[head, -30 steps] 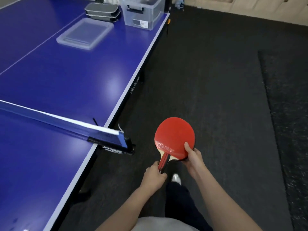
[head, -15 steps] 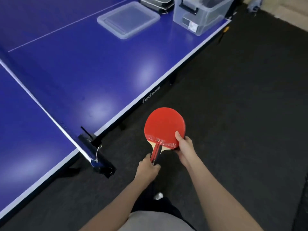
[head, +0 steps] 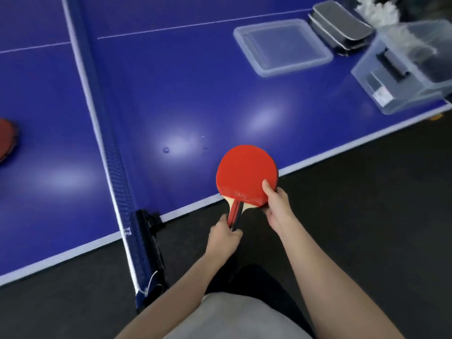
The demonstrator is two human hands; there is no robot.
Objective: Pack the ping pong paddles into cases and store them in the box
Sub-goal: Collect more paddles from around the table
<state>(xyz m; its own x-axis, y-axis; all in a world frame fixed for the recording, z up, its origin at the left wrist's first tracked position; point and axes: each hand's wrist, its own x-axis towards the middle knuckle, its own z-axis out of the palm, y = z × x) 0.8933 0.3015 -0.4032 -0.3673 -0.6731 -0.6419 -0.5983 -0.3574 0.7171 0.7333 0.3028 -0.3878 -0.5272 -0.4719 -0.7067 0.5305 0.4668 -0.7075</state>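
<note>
- Red rubber faces up on the paddle, which both hands hold in the air; its blade points away from the person and its handle points back toward them
- Left hand grips the end of the handle, fingers curled tight round it; only the red-and-black upper part of the handle shows above the fist
- Right hand pinches the blade's lower right edge; the thumb lies on the red face, and the other fingers go behind the blade, out of sight
- Just beyond the thumb tip, the far half of the blade overlaps the white-lined near edge of the blue table; the handle and both hands are over the dark floor
- Left of the left hand's fingers, the net runs across the table away from the person; its black clamp sits on the table edge, near that hand but apart from it
- Well beyond the right hand's fingers and to their right, a clear lid lies flat on the table; grey cases are stacked just past it
- Right of the lid, a clear box stands at the table's corner; it is blurred, so its contents cannot be told
- Far left of the left hand's fingers, past the net, a second paddle lies on the table, cut off by the frame edge
</note>
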